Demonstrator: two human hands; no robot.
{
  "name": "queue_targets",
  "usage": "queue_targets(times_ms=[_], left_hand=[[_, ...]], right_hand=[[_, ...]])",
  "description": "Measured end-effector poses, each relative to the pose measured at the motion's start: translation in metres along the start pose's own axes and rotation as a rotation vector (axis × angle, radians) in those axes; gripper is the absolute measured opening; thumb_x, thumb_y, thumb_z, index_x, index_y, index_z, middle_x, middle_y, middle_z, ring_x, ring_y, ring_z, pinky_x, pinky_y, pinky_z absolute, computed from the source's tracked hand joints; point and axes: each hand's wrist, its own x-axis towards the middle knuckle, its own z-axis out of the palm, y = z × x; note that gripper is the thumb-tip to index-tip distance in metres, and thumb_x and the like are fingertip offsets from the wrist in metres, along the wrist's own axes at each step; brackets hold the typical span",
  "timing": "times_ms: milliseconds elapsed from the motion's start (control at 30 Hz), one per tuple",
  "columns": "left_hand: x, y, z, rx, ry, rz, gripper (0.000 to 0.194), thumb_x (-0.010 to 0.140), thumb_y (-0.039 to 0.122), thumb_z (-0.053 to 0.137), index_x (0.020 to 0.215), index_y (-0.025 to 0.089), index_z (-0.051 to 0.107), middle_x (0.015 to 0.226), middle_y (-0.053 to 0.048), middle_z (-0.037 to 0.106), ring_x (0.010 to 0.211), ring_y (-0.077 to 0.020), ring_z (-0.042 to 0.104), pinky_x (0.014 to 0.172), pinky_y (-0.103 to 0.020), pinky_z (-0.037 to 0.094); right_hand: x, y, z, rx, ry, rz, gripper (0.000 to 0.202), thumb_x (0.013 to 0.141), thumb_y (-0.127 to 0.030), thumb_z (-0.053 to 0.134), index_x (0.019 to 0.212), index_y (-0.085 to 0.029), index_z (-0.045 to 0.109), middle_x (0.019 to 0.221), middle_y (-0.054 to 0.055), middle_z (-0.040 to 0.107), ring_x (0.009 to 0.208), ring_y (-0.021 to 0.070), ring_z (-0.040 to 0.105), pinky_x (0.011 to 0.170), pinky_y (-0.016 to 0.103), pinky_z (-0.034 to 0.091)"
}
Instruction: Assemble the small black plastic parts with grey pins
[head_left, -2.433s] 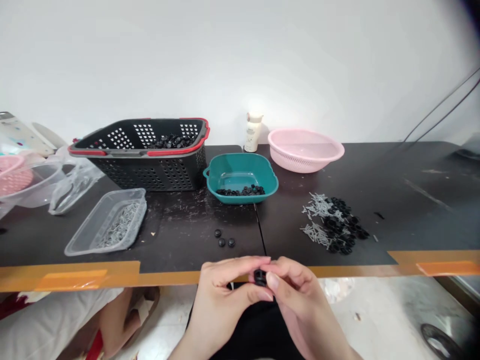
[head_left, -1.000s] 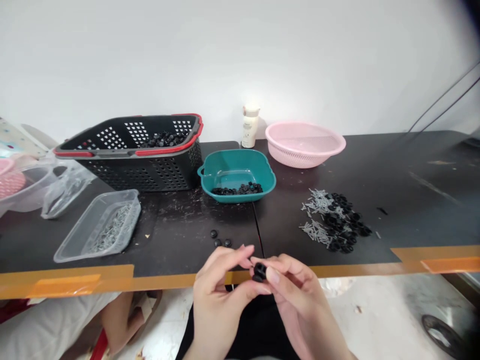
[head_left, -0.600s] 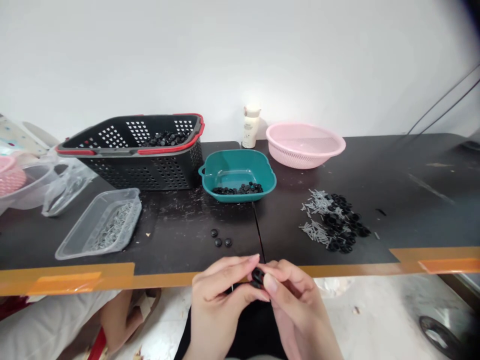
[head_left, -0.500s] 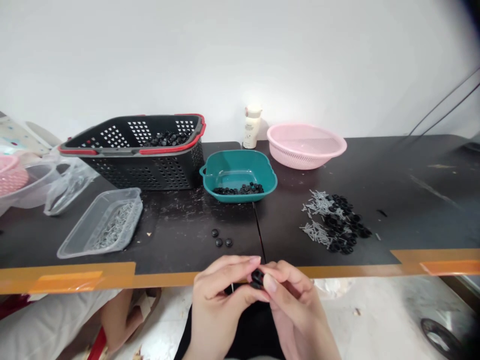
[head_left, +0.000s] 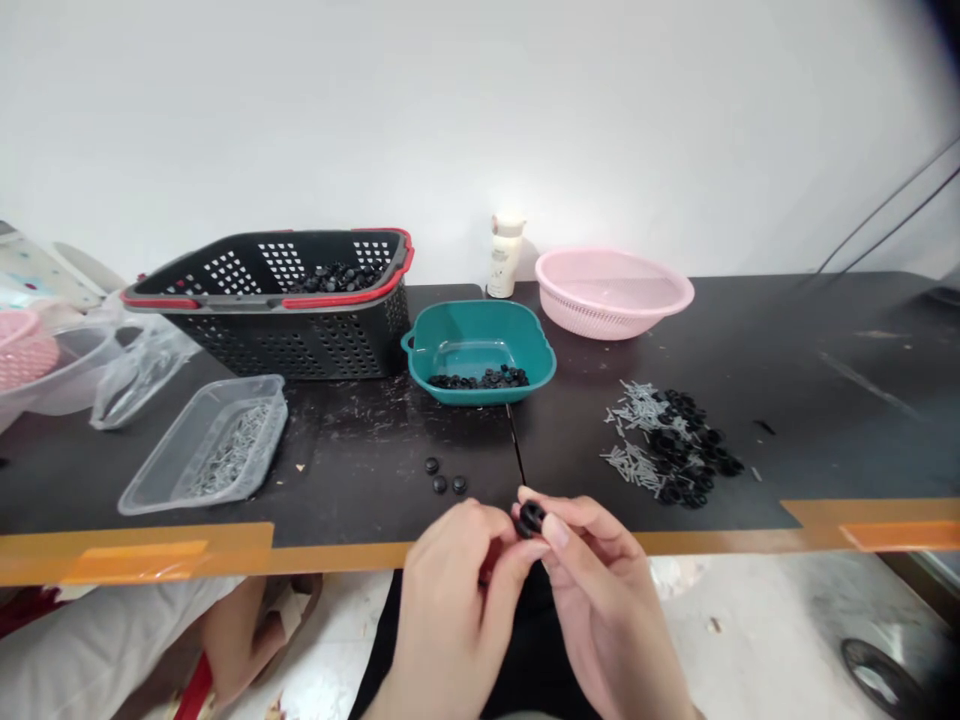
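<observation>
A small black round plastic part [head_left: 532,517] with a hollow, ring-like face is up between my two hands, just over the table's front edge. My right hand [head_left: 600,575] pinches it between thumb and fingers from the right. With curled fingers, my left hand [head_left: 457,585] closes on its lower left side, the thumb along the underside; the inside of that hand is hidden. Three black round pieces [head_left: 439,484] lie on the table just beyond my left hand. To the right is a pile of black ring-shaped parts [head_left: 686,455] mixed with short grey pins [head_left: 634,465].
A teal basin [head_left: 480,392] holds black parts. Behind it on the left stands a black basket [head_left: 300,345] with more. A clear tray [head_left: 161,455] contains grey pins. A pink colander [head_left: 611,320] and a cream bottle [head_left: 506,260] are near the wall. Another person's leg [head_left: 240,640] shows below left.
Both hands have moved slightly up with the black part, which has turned to show its hollow face. My left index finger has drawn back from its top and curled in.
</observation>
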Motion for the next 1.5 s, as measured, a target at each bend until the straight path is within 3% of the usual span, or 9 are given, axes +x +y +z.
queue_targets(times_ms=[100, 300, 467, 700, 933, 1133, 1367, 1500], left_hand=[[0.001, 0.007, -0.007, -0.009, -0.140, -0.050, 0.019, 0.096, 0.021, 0.049, 0.077, 0.022, 0.051, 0.066, 0.005, 0.059, 0.056, -0.0108, 0.056, 0.057, -0.020, 0.043], [0.004, 0.003, -0.002, -0.277, -0.234, -0.249, 0.026, 0.099, 0.035, 0.042, 0.076, 0.023, 0.045, 0.064, 0.005, 0.048, 0.055, -0.0120, 0.046, 0.052, -0.021, 0.038], [0.006, -0.004, 0.005, -0.405, -0.320, -0.223, 0.036, 0.100, 0.040, 0.040, 0.068, 0.022, 0.039, 0.060, 0.005, 0.044, 0.055, -0.0118, 0.043, 0.054, -0.022, 0.035], [0.007, -0.007, 0.011, -0.381, -0.156, -0.073, 0.035, 0.094, 0.025, 0.053, 0.060, 0.020, 0.047, 0.055, 0.005, 0.050, 0.052, -0.0101, 0.048, 0.054, -0.020, 0.036], [0.006, -0.005, 0.010, -0.294, -0.072, 0.025, 0.034, 0.095, 0.025, 0.054, 0.061, 0.019, 0.049, 0.056, 0.005, 0.049, 0.052, -0.0090, 0.046, 0.052, -0.019, 0.035], [-0.001, -0.002, 0.016, -0.407, -0.002, -0.077, 0.047, 0.099, 0.038, 0.048, 0.056, 0.018, 0.044, 0.053, 0.005, 0.049, 0.050, -0.0077, 0.046, 0.052, -0.018, 0.035], [-0.008, 0.003, 0.027, -0.549, 0.038, -0.208, 0.049, 0.099, 0.045, 0.046, 0.058, 0.018, 0.042, 0.053, 0.005, 0.043, 0.048, -0.0081, 0.040, 0.048, -0.021, 0.031], [-0.009, 0.000, 0.031, -0.536, 0.043, -0.169, 0.047, 0.098, 0.047, 0.046, 0.061, 0.019, 0.040, 0.057, 0.004, 0.043, 0.054, -0.0101, 0.042, 0.053, -0.022, 0.035]], right_hand=[[-0.001, 0.000, -0.003, -0.034, -0.003, -0.005, 0.017, 0.065, -0.031, 0.089, 0.079, -0.029, 0.080, 0.087, 0.002, 0.081, 0.082, 0.0161, 0.074, 0.074, 0.023, 0.060], [-0.002, 0.000, -0.002, 0.004, 0.022, -0.064, 0.015, 0.064, -0.030, 0.090, 0.073, -0.029, 0.079, 0.086, -0.001, 0.082, 0.086, 0.0144, 0.075, 0.075, 0.017, 0.059], [-0.003, -0.003, 0.000, 0.035, -0.017, -0.032, 0.011, 0.068, -0.031, 0.088, 0.075, -0.028, 0.080, 0.082, 0.001, 0.082, 0.071, 0.0125, 0.074, 0.066, 0.016, 0.060], [-0.002, -0.006, 0.002, 0.104, -0.078, 0.019, 0.011, 0.070, -0.032, 0.086, 0.078, -0.027, 0.081, 0.076, 0.003, 0.081, 0.058, 0.0109, 0.070, 0.058, 0.018, 0.059], [-0.004, -0.005, 0.002, 0.056, -0.057, 0.039, 0.016, 0.069, -0.035, 0.087, 0.080, -0.025, 0.082, 0.086, 0.007, 0.082, 0.076, 0.0150, 0.075, 0.071, 0.018, 0.060], [-0.004, 0.000, -0.002, 0.054, -0.074, 0.071, 0.011, 0.071, -0.033, 0.086, 0.077, -0.025, 0.081, 0.087, 0.006, 0.082, 0.078, 0.0169, 0.074, 0.070, 0.023, 0.060], [-0.004, 0.004, -0.002, 0.098, -0.068, 0.068, 0.010, 0.071, -0.030, 0.086, 0.076, -0.024, 0.080, 0.086, 0.007, 0.081, 0.061, 0.0128, 0.067, 0.051, 0.019, 0.054], [-0.006, 0.004, -0.008, 0.054, -0.082, 0.061, 0.009, 0.072, -0.029, 0.085, 0.078, -0.025, 0.080, 0.086, 0.007, 0.081, 0.073, 0.0181, 0.072, 0.064, 0.027, 0.060]])
